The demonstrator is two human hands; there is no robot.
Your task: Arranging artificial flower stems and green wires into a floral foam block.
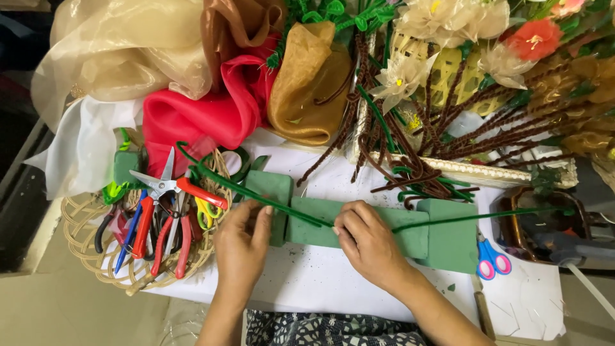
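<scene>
**Q:** Patterned cloth (327, 330) lies nearest the camera, at the lower edge. What is positioned beyond it?

**R:** Both hands, working at the green foam block (359, 227), which serves as landmark. It lies on the white worktop (307, 282) with its long axis running left to right. Left hand (242, 247) is at the block's left end, fingers (261, 221) pinched together on a green pipe cleaner (256, 192). Right hand (366, 240) rests on the block's middle, fingertips pressed down where the pipe cleaner meets the foam.

**Q:** How does the pipe cleaner lie relative to the fingers?

**R:** It slants from beyond and left of the block, down through the left fingers to the right fingertips. A second green stem (474, 218) extends right of the block's middle, on its top face. Judged nearer to the free length: the left hand.

**Q:** Surroundings?

**R:** Left of the block, a woven basket (83, 247) holds scissors and pliers (163, 211). Right of it, small pink-and-blue scissors (490, 259). Beyond it, brown pipe cleaners (410, 147), red fabric (205, 109), gold fabric (307, 83) and fabric flowers (448, 25).
</scene>
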